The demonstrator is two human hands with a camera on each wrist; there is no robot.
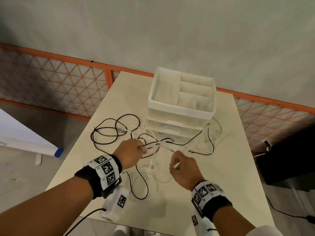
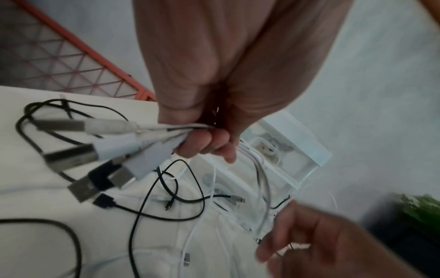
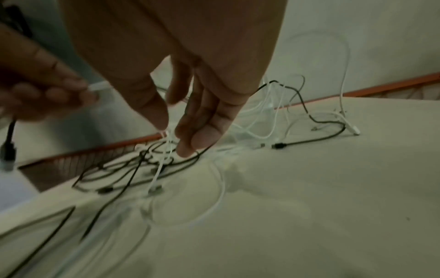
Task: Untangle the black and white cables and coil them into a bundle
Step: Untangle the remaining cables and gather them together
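Left hand (image 1: 132, 153) clamps gathered plug ends; right hand (image 1: 183, 168) pinches white strand. Black cables (image 1: 109, 132) and white cables (image 1: 172, 146) sprawl before drawer organizer (image 1: 180, 106). Draw 1 strand free slowly, avoid tightening knots.

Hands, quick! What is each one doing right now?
Left hand: grips a bunch of black and white cables near their plugs.
Right hand: pinches thin white cable strands.
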